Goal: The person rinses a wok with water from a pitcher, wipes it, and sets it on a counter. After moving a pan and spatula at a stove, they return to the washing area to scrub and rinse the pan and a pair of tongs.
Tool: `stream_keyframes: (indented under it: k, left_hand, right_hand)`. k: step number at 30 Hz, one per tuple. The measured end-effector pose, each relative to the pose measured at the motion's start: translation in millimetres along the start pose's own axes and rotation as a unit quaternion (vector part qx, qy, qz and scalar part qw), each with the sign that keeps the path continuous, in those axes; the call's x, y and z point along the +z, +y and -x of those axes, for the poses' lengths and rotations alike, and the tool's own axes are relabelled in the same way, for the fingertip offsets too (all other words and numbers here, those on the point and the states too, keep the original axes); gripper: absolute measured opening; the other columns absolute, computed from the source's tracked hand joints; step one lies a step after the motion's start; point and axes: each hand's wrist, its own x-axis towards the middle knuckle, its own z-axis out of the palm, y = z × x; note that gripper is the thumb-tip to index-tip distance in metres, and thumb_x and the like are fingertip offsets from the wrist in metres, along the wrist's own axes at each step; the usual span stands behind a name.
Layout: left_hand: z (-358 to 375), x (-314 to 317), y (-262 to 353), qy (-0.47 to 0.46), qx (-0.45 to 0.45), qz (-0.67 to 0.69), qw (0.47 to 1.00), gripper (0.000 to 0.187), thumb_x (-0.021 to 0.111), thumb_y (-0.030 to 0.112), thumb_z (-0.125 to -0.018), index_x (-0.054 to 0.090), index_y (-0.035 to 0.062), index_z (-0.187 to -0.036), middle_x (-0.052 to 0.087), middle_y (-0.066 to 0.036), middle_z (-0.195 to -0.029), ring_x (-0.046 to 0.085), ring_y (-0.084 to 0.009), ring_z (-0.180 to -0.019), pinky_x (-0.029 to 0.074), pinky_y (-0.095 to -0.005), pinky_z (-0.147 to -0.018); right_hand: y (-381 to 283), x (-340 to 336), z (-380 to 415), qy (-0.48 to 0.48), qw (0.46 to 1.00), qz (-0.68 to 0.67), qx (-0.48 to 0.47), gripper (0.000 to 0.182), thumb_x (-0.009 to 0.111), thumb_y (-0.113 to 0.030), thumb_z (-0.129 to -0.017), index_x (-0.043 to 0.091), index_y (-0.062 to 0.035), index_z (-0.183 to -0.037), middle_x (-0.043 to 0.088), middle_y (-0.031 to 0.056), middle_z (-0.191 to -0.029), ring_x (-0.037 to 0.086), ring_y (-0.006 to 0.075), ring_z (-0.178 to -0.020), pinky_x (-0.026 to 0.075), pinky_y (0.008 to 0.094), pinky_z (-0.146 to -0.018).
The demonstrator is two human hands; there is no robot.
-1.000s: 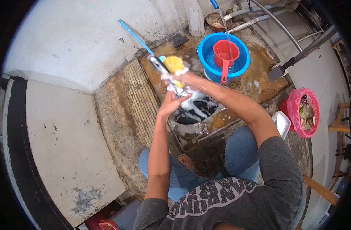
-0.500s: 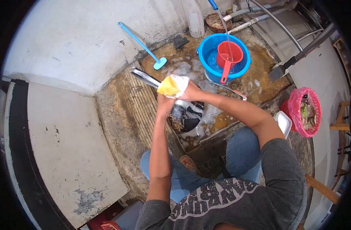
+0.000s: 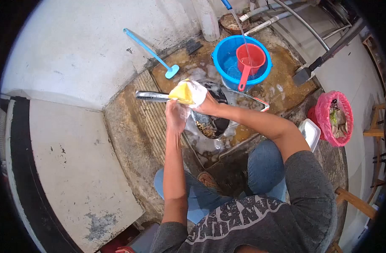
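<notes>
A soapy yellow sponge [image 3: 182,93], covered in white foam on one side, is pressed around the base of a frying pan's handle. My right hand [image 3: 207,103] is closed on it. Below sits the blackened frying pan [image 3: 218,122], tilted over the wet floor, its handle [image 3: 152,96] pointing left. My left hand [image 3: 176,114] is closed at the handle's base, just under the sponge; its fingertips are partly hidden.
A blue basin [image 3: 220,63] holds water and a red dipper [image 3: 250,57], with water running in from a blue hose [image 3: 227,4]. A blue long-handled brush [image 3: 148,50] leans on the wall. Right are a white container [image 3: 312,134] and a pink-lined bin [image 3: 323,111].
The pan has turned, so its handle now lies nearly level instead of slanting up-left. Both hands and the sponge have shifted slightly left with it.
</notes>
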Motion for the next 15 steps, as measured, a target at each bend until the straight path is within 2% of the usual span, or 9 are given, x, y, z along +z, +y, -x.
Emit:
stream_keyframes:
  k: [1, 2, 4, 6, 7, 8, 13, 14, 15]
  left_hand:
    - [-1, -1, 1, -0.007, -0.002, 0.027, 1.000, 0.045, 0.050, 0.032, -0.078, 0.049, 0.0065, -0.115, 0.054, -0.005, -0.112, 0.051, -0.0211, -0.103, 0.039, -0.0355, -0.090]
    - [0, 1, 2, -0.014, 0.000, 0.038, 0.999, 0.056, 0.046, 0.046, -0.081, 0.048, 0.0048, -0.118, 0.053, -0.007, -0.116, 0.051, -0.0225, -0.107, 0.037, -0.0377, -0.093]
    - [0, 4, 7, -0.010, -0.020, 0.030, 0.999, 0.070, 0.042, 0.059, -0.079, 0.046, 0.0028, -0.121, 0.052, -0.008, -0.118, 0.049, -0.0232, -0.109, 0.036, -0.0384, -0.095]
    - [-3, 7, 9, 0.005, -0.018, -0.025, 1.000, 0.097, 0.030, 0.080, -0.071, 0.042, -0.0006, -0.125, 0.048, -0.010, -0.123, 0.047, -0.0244, -0.111, 0.034, -0.0383, -0.096]
    - [0, 7, 9, 0.006, -0.026, -0.050, 0.998, 0.099, 0.030, 0.080, -0.070, 0.042, -0.0005, -0.125, 0.048, -0.010, -0.123, 0.048, -0.0237, -0.111, 0.035, -0.0374, -0.096]
    - [5, 13, 13, 0.008, -0.033, -0.074, 0.997, 0.100, 0.030, 0.081, -0.069, 0.041, -0.0005, -0.125, 0.047, -0.009, -0.124, 0.048, -0.0231, -0.110, 0.035, -0.0364, -0.095]
    - [-9, -30, -5, -0.043, -0.093, -0.099, 0.990, 0.111, 0.031, 0.086, -0.062, 0.030, -0.0009, -0.131, 0.045, -0.008, -0.122, 0.047, -0.0199, -0.104, 0.038, -0.0308, -0.089]
    - [-3, -27, -4, -0.087, -0.094, -0.106, 0.986, 0.109, 0.048, 0.078, -0.063, 0.024, -0.0023, -0.133, 0.046, -0.009, -0.118, 0.048, -0.0191, -0.099, 0.038, -0.0296, -0.087]
    - [-1, -28, -4, -0.108, -0.081, -0.141, 0.981, 0.106, 0.054, 0.072, -0.064, 0.023, -0.0027, -0.132, 0.046, -0.009, -0.117, 0.048, -0.0189, -0.099, 0.038, -0.0293, -0.088]
  right_hand:
    - [3, 0, 1, -0.005, 1.000, 0.008, -0.015, 0.047, 0.066, -0.024, -0.070, 0.050, -0.0029, -0.109, 0.052, 0.0172, -0.108, 0.048, 0.0379, -0.101, 0.037, 0.0439, -0.090]
    - [2, -2, 0, -0.011, 0.999, 0.016, -0.031, 0.047, 0.066, -0.023, -0.070, 0.049, -0.0033, -0.109, 0.052, 0.0168, -0.109, 0.048, 0.0376, -0.101, 0.036, 0.0439, -0.091]
    - [2, -8, -2, -0.020, 0.998, 0.001, -0.061, 0.046, 0.065, -0.023, -0.068, 0.051, -0.0043, -0.108, 0.053, 0.0147, -0.108, 0.048, 0.0352, -0.103, 0.035, 0.0438, -0.093]
    - [-2, -14, -7, -0.089, 0.995, -0.032, 0.028, 0.044, 0.066, -0.024, -0.068, 0.053, -0.0043, -0.105, 0.055, 0.0139, -0.106, 0.048, 0.0337, -0.103, 0.036, 0.0433, -0.092]
    - [-5, -15, -10, -0.124, 0.989, -0.048, 0.071, 0.043, 0.066, -0.024, -0.067, 0.054, -0.0042, -0.103, 0.055, 0.0136, -0.105, 0.048, 0.0329, -0.103, 0.036, 0.0430, -0.091]
    - [0, -8, -10, -0.054, 0.998, 0.020, -0.017, 0.042, 0.068, -0.028, -0.067, 0.056, -0.0044, -0.099, 0.057, 0.0132, -0.101, 0.052, 0.0319, -0.098, 0.038, 0.0421, -0.087]
    - [9, -4, -5, -0.040, 0.986, -0.098, 0.127, 0.051, 0.072, -0.027, -0.065, 0.054, -0.0062, -0.107, 0.058, 0.0136, -0.099, 0.055, 0.0332, -0.091, 0.044, 0.0398, -0.079]
    - [1, -9, -13, -0.042, 0.980, -0.128, 0.145, 0.051, 0.072, -0.027, -0.065, 0.054, -0.0064, -0.108, 0.058, 0.0139, -0.098, 0.055, 0.0335, -0.091, 0.044, 0.0394, -0.078]
    - [-5, -13, -19, -0.045, 0.972, -0.159, 0.165, 0.052, 0.072, -0.026, -0.065, 0.053, -0.0066, -0.110, 0.059, 0.0142, -0.098, 0.056, 0.0337, -0.091, 0.045, 0.0390, -0.078]
